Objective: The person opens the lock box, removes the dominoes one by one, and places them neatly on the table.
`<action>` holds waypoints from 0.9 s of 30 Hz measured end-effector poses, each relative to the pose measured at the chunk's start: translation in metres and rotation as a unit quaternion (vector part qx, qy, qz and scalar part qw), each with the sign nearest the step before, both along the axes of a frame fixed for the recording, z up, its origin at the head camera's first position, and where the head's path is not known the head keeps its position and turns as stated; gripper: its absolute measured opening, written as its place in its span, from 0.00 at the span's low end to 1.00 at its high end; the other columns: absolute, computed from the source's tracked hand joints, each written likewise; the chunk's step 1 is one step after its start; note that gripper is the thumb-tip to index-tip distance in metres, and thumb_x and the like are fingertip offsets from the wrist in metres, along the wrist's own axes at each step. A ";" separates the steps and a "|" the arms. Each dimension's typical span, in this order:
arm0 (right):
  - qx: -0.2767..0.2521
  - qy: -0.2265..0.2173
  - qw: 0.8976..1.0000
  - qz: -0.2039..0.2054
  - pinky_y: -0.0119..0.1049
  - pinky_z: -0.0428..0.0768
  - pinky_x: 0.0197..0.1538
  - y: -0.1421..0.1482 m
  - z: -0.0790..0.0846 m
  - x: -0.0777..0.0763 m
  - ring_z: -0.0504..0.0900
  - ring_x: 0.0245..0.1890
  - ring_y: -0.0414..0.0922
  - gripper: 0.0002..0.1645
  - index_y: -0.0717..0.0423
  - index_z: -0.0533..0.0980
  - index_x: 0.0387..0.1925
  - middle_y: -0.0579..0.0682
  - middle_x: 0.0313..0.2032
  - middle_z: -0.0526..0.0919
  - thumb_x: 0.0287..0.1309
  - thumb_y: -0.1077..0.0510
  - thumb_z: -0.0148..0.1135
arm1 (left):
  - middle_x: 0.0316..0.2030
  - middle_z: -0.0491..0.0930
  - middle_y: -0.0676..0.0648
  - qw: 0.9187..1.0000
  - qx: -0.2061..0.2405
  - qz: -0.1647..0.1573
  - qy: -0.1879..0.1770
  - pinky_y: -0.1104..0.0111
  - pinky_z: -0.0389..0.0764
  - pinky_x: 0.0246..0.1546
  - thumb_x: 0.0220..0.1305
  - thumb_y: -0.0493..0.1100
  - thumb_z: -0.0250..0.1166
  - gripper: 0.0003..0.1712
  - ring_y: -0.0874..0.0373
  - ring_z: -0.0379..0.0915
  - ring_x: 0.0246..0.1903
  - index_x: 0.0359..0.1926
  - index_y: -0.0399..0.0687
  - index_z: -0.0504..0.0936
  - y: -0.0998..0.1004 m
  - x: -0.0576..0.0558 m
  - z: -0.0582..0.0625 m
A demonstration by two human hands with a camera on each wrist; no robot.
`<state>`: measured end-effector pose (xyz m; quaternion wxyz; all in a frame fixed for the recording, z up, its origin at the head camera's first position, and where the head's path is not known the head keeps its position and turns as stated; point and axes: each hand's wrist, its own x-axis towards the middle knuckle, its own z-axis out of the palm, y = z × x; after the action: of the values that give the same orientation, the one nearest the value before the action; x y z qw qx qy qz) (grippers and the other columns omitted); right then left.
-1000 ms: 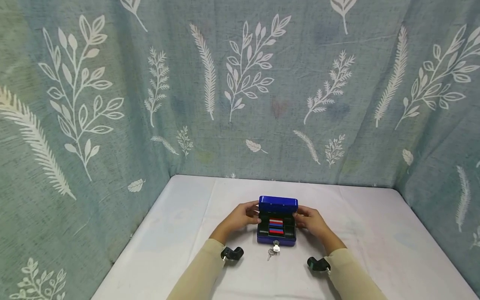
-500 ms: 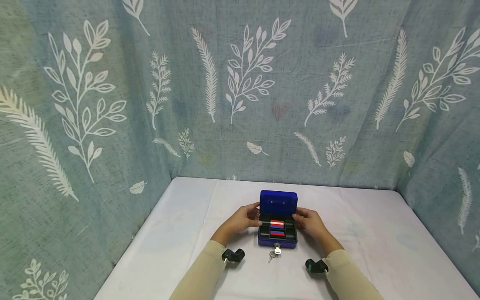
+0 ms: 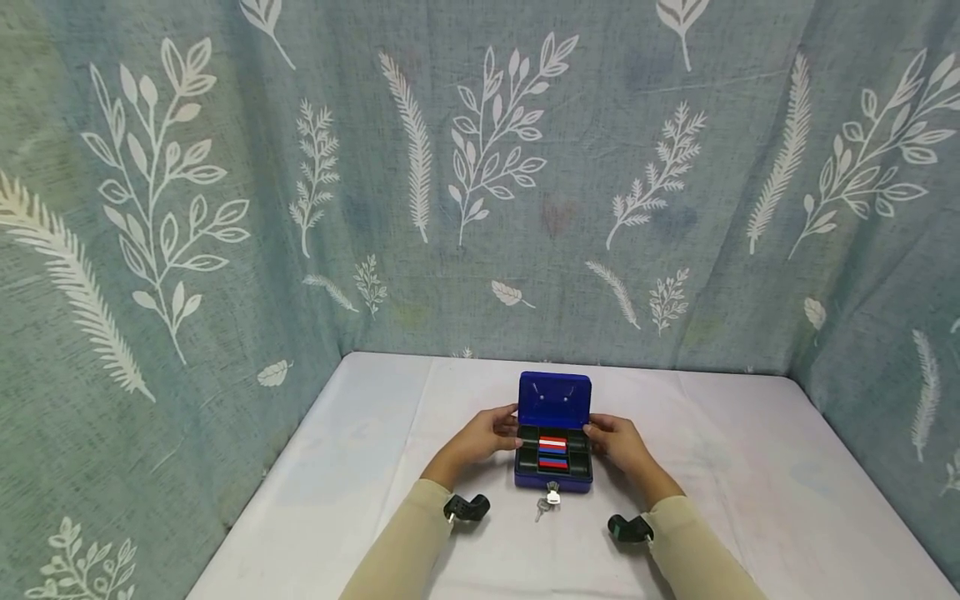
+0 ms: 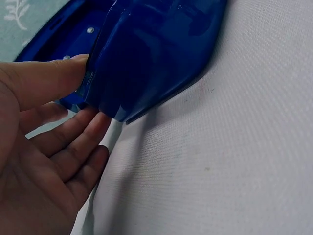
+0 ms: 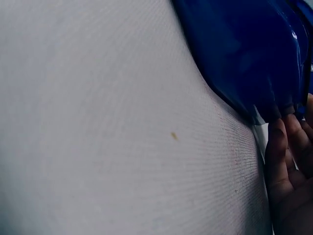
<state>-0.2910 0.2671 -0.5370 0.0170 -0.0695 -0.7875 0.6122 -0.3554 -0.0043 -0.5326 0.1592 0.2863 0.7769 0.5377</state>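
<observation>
A blue cash box (image 3: pixel 528 481) sits on the white cloth with its lid (image 3: pixel 555 400) raised upright at the back. Inside its black tray (image 3: pixel 528 458) lie red, white and blue strips in the middle compartments. A key (image 3: pixel 553 498) stands in the front lock, and a second one hangs beside it. My left hand (image 3: pixel 480 435) holds the rear left corner; in the left wrist view the thumb (image 4: pixel 58 81) lies on the rim and fingertips touch the wall. My right hand (image 3: pixel 624 442) holds the rear right corner, its fingers (image 5: pixel 278 147) against the wall in the right wrist view.
The white-covered table (image 3: pixel 420 392) runs back to a blue-green leaf-patterned curtain (image 3: pixel 480 292), which also hangs along both sides. A black wrist-worn device sits at each cuff, the left one (image 3: pixel 467 508) and the right one (image 3: pixel 630 528).
The lid has swung further back, from partly raised to upright, showing its inner face. Both hands stay at the rear corners of the cash box.
</observation>
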 end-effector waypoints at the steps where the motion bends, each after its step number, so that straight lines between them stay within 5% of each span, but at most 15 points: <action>1: -0.002 0.000 1.000 -0.002 0.35 0.81 0.36 0.000 0.000 0.001 0.80 0.32 0.44 0.24 0.75 0.72 0.57 0.60 0.43 0.83 0.64 0.63 0.60 | 0.52 0.78 0.37 1.000 0.000 -0.001 -0.001 0.56 0.75 0.56 0.57 0.33 0.70 0.42 0.46 0.75 0.53 0.70 0.32 0.62 0.000 0.000 0.000; 27: -0.001 0.000 1.000 -0.005 0.36 0.81 0.38 -0.002 0.001 0.002 0.79 0.34 0.45 0.24 0.74 0.72 0.58 0.60 0.43 0.83 0.64 0.63 0.59 | 0.54 0.77 0.36 1.000 0.008 0.010 0.026 0.53 0.72 0.58 0.61 0.31 0.64 0.38 0.44 0.75 0.53 0.69 0.28 0.60 0.003 0.012 -0.003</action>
<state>-0.2890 0.2647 -0.5362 0.0203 -0.0736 -0.7867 0.6126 -0.3435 -0.0014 -0.5354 0.1311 0.2939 0.7790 0.5382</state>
